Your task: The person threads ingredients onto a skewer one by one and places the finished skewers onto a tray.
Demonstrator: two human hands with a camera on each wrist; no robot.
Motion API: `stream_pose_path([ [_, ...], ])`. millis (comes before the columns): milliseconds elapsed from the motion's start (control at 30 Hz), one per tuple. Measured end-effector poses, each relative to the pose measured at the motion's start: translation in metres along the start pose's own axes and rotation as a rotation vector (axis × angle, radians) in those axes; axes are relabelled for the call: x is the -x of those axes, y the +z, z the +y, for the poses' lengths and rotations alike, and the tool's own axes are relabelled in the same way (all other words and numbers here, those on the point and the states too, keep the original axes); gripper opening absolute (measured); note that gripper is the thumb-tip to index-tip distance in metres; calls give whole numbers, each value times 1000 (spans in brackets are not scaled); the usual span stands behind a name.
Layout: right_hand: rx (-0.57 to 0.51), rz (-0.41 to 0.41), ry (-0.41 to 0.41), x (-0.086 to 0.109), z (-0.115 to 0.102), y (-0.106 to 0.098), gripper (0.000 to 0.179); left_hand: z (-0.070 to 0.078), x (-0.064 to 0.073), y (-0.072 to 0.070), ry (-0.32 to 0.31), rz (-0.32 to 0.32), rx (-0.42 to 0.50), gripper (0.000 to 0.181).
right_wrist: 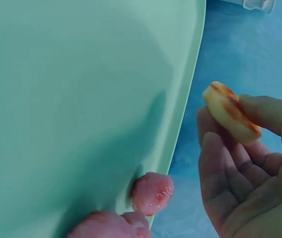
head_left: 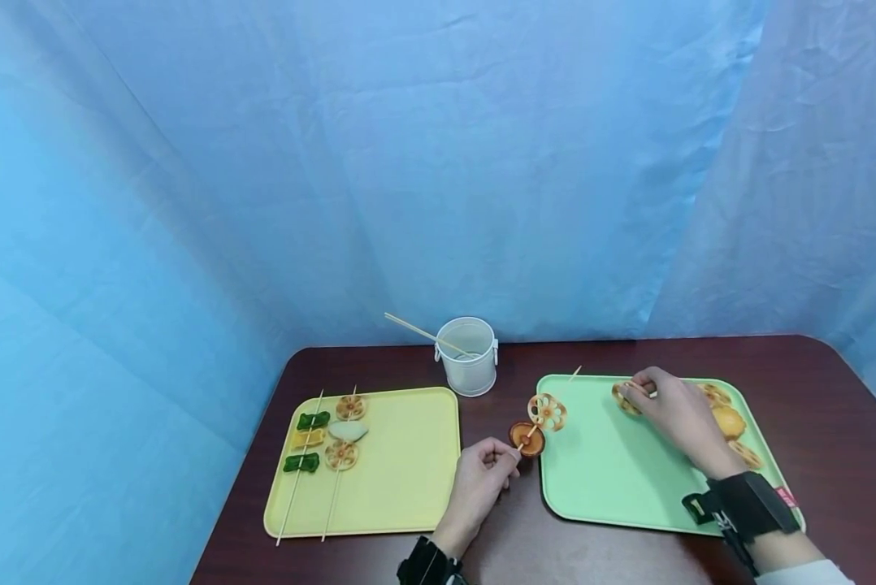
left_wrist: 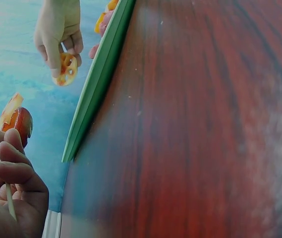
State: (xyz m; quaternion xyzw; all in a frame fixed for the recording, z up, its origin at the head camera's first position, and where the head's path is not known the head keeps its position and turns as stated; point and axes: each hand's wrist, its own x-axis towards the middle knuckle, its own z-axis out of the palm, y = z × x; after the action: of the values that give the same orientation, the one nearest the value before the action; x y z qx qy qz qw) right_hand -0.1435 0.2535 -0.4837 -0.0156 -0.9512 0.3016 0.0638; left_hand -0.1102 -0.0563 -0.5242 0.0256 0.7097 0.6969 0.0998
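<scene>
My left hand grips a bamboo skewer near the tabletop's middle. Threaded on that skewer are a lotus root slice and, closer to the fingers, a brown mushroom cap. The skewer's pointed tip sticks out beyond the lotus slice. Over the green tray, my right hand pinches another lotus root slice between thumb and fingers. In the right wrist view, pink meat-like pieces lie on the tray close to this hand.
More lotus slices and a yellow round piece lie along the green tray's right side. Two loaded skewers rest on the yellow tray at left. Behind stands a white bucket with thin sticks, before a blue curtain.
</scene>
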Motion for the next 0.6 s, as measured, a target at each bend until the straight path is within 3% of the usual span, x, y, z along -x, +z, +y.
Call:
stream_pose_path([
  [400,-125,39,39,7,-5,6,45,1,0,1,-2,1,-23,18],
  [600,-389,-39,141,6,-11,8,59,1,1,1,-8,-1,-26,17],
])
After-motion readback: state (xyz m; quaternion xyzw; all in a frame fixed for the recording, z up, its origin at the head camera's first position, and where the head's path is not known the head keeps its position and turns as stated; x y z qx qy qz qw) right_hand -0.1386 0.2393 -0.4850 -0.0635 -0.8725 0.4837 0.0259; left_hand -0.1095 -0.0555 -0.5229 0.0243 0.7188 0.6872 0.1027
